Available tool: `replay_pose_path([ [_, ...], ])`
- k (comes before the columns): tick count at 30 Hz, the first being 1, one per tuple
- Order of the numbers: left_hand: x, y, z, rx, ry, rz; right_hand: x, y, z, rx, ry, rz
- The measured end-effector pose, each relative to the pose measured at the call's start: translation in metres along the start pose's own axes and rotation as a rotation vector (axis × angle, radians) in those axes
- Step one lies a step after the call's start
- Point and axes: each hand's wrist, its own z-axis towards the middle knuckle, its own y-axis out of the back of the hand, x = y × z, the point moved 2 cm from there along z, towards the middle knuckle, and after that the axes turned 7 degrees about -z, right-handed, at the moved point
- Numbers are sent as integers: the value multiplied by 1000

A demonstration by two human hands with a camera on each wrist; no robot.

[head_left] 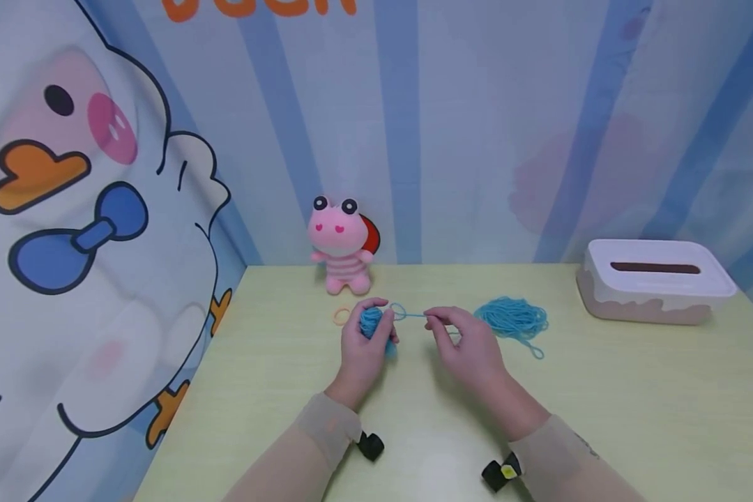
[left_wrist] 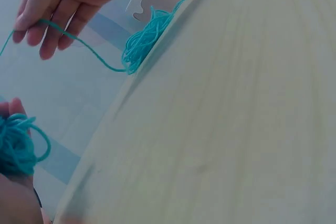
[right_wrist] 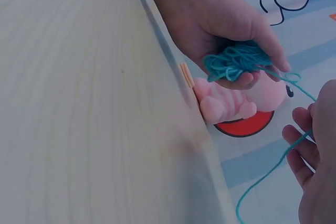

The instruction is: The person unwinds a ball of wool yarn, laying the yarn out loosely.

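Observation:
My left hand [head_left: 365,345] grips a small bundle of blue yarn [right_wrist: 239,60], its loops bulging out between thumb and fingers. From that bundle a strand [head_left: 416,316] with a small loop runs across to my right hand [head_left: 470,348], which pinches it between thumb and fingertips. Past the right hand the strand hangs slack and leads to a loose pile of the same yarn [head_left: 512,318] on the table, as the left wrist view shows. A loose loop end [head_left: 537,353] sticks out of the pile toward me.
Behind my left hand stands a pink plush toy [head_left: 341,244], with an orange ring [head_left: 341,316] lying in front of it. A white-lidded tissue box [head_left: 659,282] is at the right rear of the light wooden table [head_left: 634,404]. A printed curtain [head_left: 470,125] hangs behind.

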Motion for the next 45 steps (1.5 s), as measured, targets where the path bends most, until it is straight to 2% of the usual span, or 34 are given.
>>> replay_pose_path([
  [5,2,2,1,-32,24,3,-7,15,-6,-119,58,39],
  [8,3,3,1,-36,36,-8,-14,26,-9,-164,61,65],
  [13,3,3,1,-32,18,-22,-32,47,-15,-219,6,105],
  [20,2,5,0,-71,-37,10,-60,72,-25,-300,-88,157],
  [27,1,6,-1,-82,-52,0,-84,94,-36,-237,-233,72],
  [37,-2,6,-1,-122,-55,10,-107,111,-45,-130,-313,-83],
  [45,2,4,0,-72,-24,-11,-117,114,-46,123,-392,-278],
])
